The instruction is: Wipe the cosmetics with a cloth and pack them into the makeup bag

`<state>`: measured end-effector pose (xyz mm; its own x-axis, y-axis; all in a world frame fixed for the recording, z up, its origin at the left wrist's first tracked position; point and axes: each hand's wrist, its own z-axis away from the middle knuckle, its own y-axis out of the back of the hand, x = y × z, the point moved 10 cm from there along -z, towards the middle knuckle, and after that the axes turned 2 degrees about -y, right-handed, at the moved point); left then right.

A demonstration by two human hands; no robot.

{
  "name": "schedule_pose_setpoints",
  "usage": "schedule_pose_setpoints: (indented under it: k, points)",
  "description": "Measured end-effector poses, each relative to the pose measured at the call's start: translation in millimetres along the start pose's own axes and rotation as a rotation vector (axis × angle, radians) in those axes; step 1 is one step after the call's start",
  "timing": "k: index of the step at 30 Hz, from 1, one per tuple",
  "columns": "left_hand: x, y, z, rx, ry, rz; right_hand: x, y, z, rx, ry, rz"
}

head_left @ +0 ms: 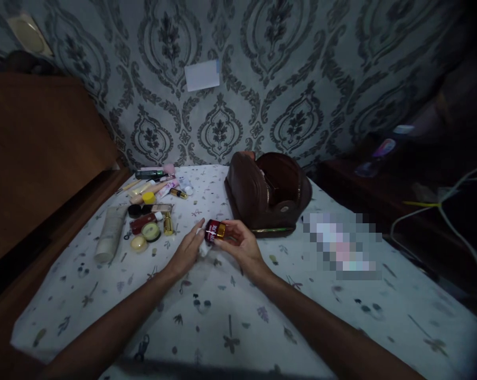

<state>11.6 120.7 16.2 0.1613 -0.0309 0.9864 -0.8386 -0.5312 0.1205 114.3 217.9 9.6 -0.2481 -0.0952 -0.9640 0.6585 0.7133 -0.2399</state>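
Between my hands is a small dark red jar (211,231) with a gold lid, tipped on its side. My right hand (244,245) has its fingers closed around the lid end. Against the jar's base, my left hand (187,252) presses a crumpled white tissue (203,247). Just behind my right hand stands a brown cosmetic bag (246,190), unzipped with its top gaping. To the left lie a grey-white squeeze tube (110,232), a round jar with pale green content (150,231), a small yellowish jar (139,243) and a gold lipstick tube (167,224).
More cosmetics, including a yellow-capped item (148,198) and a dark green tube (149,174), lie at the back left on the patterned white cloth (198,327). A blurred-out item (341,243) lies at right. Beyond it, a bottle (383,150) and a pale cable (466,237) show.
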Motion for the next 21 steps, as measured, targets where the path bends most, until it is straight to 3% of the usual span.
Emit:
schedule_pose_setpoints:
  k: [6, 11, 17, 21]
  points:
    - [27, 7.7, 11, 0.088, -0.161, -0.326, -10, 1, 2, 0.011, 0.092, 0.233]
    - [46, 0.1, 14, 0.037, -0.411, -0.468, -10, -2, 4, -0.016, 0.097, 0.299]
    - [71, -24.2, 35, -0.076, -0.842, -0.665, 8, 2, 2, 0.019, -0.053, 0.016]
    - [71, -34.0, 40, -0.092, -0.924, -0.735, 22, 0, 4, 0.039, -0.232, -0.342]
